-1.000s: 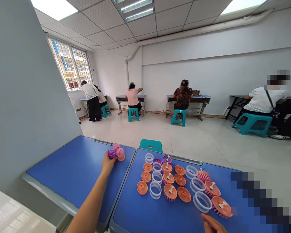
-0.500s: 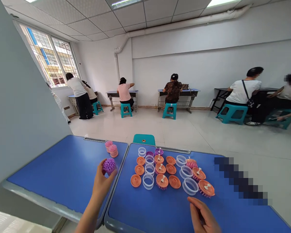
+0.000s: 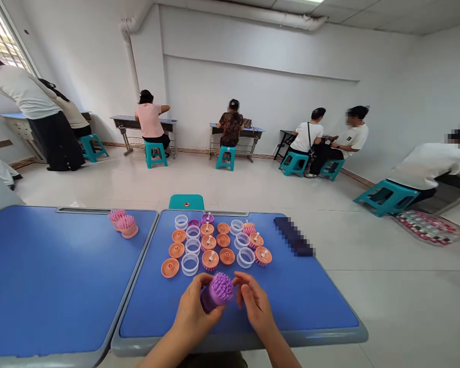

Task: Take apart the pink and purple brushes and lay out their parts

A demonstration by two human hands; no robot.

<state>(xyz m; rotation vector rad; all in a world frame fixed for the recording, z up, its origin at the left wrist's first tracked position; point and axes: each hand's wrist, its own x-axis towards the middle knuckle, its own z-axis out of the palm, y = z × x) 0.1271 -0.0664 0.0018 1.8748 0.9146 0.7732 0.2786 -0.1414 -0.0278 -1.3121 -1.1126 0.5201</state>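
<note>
Purple brush [image 3: 218, 288] apparently in left hand [image 3: 196, 302]

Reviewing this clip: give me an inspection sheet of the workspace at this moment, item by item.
surface: blue table with grey rim, beside a matching blue table.
job's things: purple-bristled plastic brush in hand; orange plastic discs, clear plastic rings and pink-bristled orange brush heads with white pegs in rows; two pink-bristled brushes on the other table.
clutter: dark pixelated strip, too blurred to identify.
hands: left hand grips the purple brush's base; right hand is open beside it, contact unclear.
cables: nothing seen.
surroundings: tiled room; co-workers on teal plastic stools at wall desks.
</note>
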